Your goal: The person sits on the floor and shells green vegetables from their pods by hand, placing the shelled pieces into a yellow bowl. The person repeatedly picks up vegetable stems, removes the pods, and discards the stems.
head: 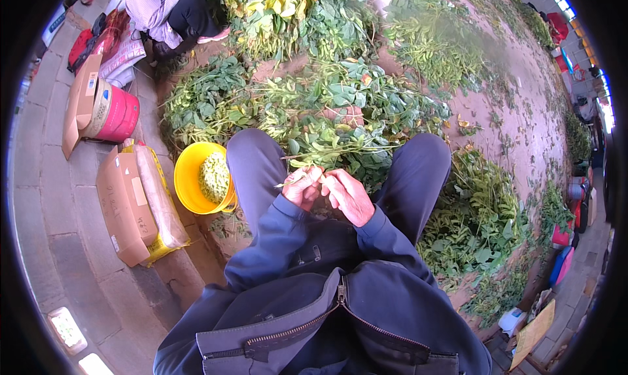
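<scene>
My left hand (pixel 302 186) and my right hand (pixel 347 193) meet between my knees, fingertips almost touching. Pinched in the left fingers is a green pod (pixel 290 182), its tip sticking out to the left. The right thumb and fingers close on a small green piece whose exact shape I cannot tell. A leafy bean plant stem (pixel 333 152) lies just beyond the fingertips, on a heap of bean plants (pixel 353 95). Beside my left knee, a yellow bucket (pixel 189 179) holds many pale green beans (pixel 215 178).
A person (pixel 169 12) crouches at the upper left near more plants. Cardboard boxes (pixel 120 203) and a pink bucket (pixel 120 112) stand on the left paving. Another plant heap (pixel 471 218) lies right of my right knee. A white tray (pixel 67 330) of green pieces sits lower left.
</scene>
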